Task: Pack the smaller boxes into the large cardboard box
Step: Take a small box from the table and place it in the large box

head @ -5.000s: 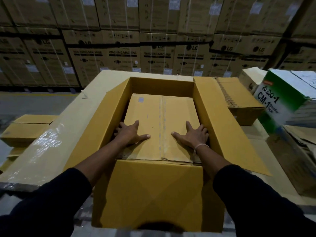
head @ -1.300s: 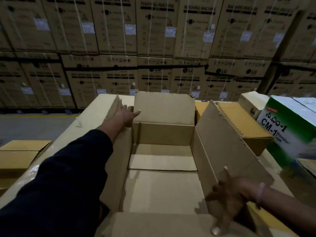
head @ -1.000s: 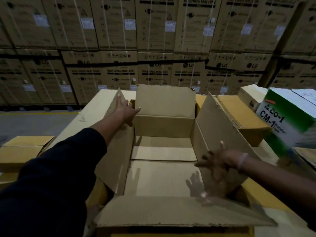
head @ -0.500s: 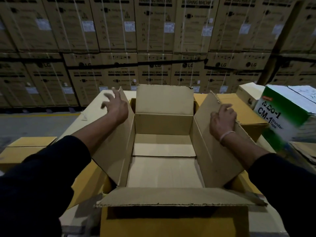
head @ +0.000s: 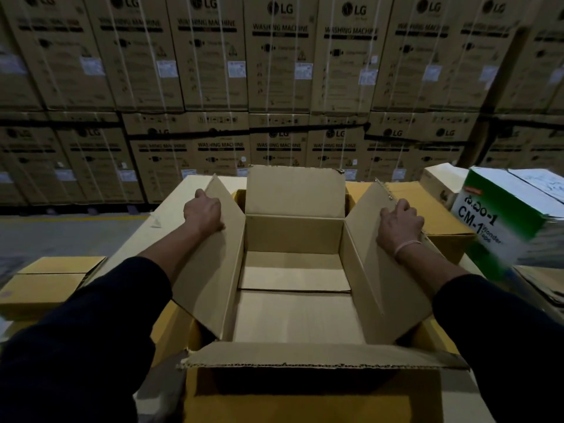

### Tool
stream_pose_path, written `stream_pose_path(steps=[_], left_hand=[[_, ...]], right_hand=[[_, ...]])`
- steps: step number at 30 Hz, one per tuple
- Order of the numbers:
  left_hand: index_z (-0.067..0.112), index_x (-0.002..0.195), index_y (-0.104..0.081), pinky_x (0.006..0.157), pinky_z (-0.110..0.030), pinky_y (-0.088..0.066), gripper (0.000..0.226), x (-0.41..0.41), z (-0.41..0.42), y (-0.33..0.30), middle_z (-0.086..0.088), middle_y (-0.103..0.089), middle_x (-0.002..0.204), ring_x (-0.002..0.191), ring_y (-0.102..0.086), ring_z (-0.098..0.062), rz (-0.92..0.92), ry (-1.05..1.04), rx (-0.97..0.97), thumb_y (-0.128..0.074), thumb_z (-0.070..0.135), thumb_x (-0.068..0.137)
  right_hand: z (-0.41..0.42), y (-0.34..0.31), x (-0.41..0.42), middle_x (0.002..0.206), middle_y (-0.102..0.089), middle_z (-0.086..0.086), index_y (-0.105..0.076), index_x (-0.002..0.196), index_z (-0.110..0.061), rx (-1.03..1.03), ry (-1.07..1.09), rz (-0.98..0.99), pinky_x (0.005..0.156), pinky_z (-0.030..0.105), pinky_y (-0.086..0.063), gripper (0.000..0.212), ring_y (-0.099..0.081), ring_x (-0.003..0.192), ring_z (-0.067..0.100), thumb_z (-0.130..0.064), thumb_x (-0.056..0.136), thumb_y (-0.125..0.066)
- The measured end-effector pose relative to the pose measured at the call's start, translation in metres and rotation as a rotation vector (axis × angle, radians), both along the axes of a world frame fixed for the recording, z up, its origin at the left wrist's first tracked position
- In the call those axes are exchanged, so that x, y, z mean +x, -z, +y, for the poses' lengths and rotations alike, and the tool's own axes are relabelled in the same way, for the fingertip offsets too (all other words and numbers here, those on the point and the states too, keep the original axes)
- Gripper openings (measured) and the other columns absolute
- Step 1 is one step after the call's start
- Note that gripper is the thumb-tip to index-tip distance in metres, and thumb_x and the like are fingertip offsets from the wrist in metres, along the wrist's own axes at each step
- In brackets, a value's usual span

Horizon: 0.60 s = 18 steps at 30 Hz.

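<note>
Left hand point(head: 204, 212) grips the open box's point(head: 293, 312) left flap point(head: 210, 264); right hand point(head: 398, 225) grips the right flap point(head: 381, 270), fingers seemingly curled over its edge.

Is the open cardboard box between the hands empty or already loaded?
Empty. The open cardboard box shows only its bare bottom panels. All four flaps are spread, with the left hand and right hand each holding a side flap.

Hidden fingers, blurred and cropped cartons

Left hand point(head: 204, 212) and right hand point(head: 398, 225) fingertips curl behind the flaps; right of the right hand, the green-and-white tape carton point(head: 509, 221) is blurred and edge-cropped.
</note>
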<state>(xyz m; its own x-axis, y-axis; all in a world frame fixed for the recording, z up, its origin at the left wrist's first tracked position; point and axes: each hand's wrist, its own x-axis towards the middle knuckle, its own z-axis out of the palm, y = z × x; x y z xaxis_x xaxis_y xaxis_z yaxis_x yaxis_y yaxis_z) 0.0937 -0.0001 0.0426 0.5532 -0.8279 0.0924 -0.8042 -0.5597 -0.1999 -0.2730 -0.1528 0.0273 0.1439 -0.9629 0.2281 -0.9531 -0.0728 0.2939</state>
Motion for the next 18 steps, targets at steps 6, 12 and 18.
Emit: stream_pose_path(steps=[6, 12, 18], left_hand=[[0.012, 0.153, -0.041, 0.105, -0.053, -0.044, 0.067, -0.022, -0.011, 0.001, -0.032, -0.008, 0.164, 0.139, -0.038, -0.047, -0.180, -0.025, 0.047, -0.065, 0.037, 0.096], [0.015, 0.160, -0.031, 0.120, -0.072, -0.008, 0.066, -0.054, -0.026, 0.006, -0.029, 0.003, 0.168, 0.154, -0.003, -0.053, -0.343, 0.067, 0.065, -0.050, 0.040, 0.101], [0.020, 0.157, -0.035, 0.118, -0.076, 0.002, 0.060, -0.079, -0.032, 0.016, -0.027, 0.001, 0.169, 0.155, 0.003, -0.050, -0.297, 0.167, 0.043, -0.048, 0.037, 0.101]], right_hand=[[0.005, 0.015, 0.017, 0.164, -0.013, 0.026, -0.037, 0.157, -0.011, -0.125, -0.070, 0.365, 0.121, 0.071, -0.010, 0.070, -0.010, 0.152, 0.051, -0.043, 0.096, -0.045], [0.005, 0.023, 0.032, 0.169, 0.001, 0.028, -0.021, 0.164, -0.009, -0.193, -0.214, 0.375, 0.121, 0.068, 0.004, 0.090, 0.009, 0.155, 0.052, -0.058, 0.091, -0.043], [0.006, 0.022, 0.037, 0.171, 0.002, 0.023, -0.027, 0.163, -0.014, -0.130, -0.239, 0.328, 0.119, 0.070, 0.013, 0.095, 0.014, 0.155, 0.051, -0.071, 0.089, -0.046]])
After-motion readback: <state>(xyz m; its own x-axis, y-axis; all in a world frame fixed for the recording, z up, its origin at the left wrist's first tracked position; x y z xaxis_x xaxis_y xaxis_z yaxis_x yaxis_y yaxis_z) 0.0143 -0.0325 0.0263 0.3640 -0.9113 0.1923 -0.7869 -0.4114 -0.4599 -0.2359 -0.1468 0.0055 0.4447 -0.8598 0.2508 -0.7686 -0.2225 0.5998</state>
